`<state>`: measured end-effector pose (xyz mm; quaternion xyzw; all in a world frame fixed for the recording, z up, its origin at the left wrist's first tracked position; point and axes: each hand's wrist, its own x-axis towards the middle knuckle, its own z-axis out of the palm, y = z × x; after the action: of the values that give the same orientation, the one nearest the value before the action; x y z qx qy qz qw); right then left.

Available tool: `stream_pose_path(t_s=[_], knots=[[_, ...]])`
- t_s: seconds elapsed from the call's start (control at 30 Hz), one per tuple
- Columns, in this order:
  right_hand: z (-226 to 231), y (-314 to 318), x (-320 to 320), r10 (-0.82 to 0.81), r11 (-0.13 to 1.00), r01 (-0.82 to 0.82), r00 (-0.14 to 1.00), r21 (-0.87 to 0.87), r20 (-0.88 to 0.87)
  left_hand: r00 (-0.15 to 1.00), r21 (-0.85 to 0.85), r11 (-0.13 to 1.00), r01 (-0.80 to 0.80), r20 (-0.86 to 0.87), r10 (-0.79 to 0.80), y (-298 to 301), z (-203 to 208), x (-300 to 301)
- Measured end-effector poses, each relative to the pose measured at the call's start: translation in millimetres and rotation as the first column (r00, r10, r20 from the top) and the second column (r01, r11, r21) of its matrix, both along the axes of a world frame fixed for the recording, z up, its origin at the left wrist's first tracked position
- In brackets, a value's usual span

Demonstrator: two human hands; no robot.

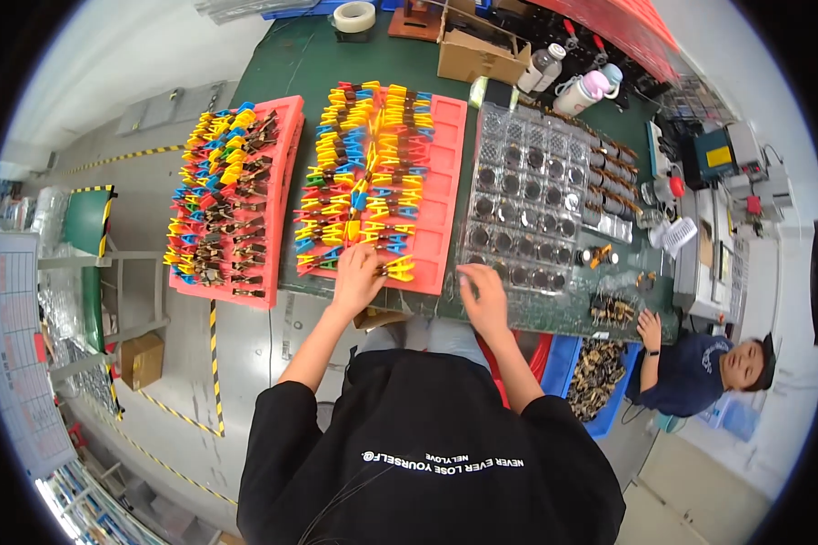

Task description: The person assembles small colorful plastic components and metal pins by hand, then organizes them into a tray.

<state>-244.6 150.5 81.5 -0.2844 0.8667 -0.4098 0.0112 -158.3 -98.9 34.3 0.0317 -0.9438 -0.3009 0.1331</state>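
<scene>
My left hand (359, 277) is at the near edge of a red compartment tray (436, 195), its fingers curled together among the clips; what they pinch is hidden. Beside those fingers lies a yellow spring clip (397, 268). Rows of yellow, blue, red and green spring clips (404, 195) fill the tray's left and middle columns, while the pockets along its right side are bare. Between this tray and a clear plastic blister tray (523, 195) my right hand (483, 295) hovers at the table's near edge, thumb and fingers apart, with nothing visible in it.
Another red tray (286, 182), loaded with clips and dark parts, stands at left. Dark round parts sit in the clear tray. Bottles (582, 91), a cardboard box (482, 50) and tape (354, 16) stand behind. A blue bin (563, 359) and a co-worker (691, 372) are at right.
</scene>
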Motion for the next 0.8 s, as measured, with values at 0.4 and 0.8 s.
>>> stream_pose_path(t_s=[0.4, 0.8], knots=[[34, -44, 89, -0.033, 0.994, 0.058, 0.964, -0.090, 0.264, 0.975, 0.936, 0.326, -0.129, 0.179, -0.128, 78, 36, 98], [22, -70, 157, 0.035, 0.928, -0.038, 0.999, 0.371, 0.015, 0.923, 0.838, 0.476, -0.266, 0.364, -0.125, 68, 39, 170]])
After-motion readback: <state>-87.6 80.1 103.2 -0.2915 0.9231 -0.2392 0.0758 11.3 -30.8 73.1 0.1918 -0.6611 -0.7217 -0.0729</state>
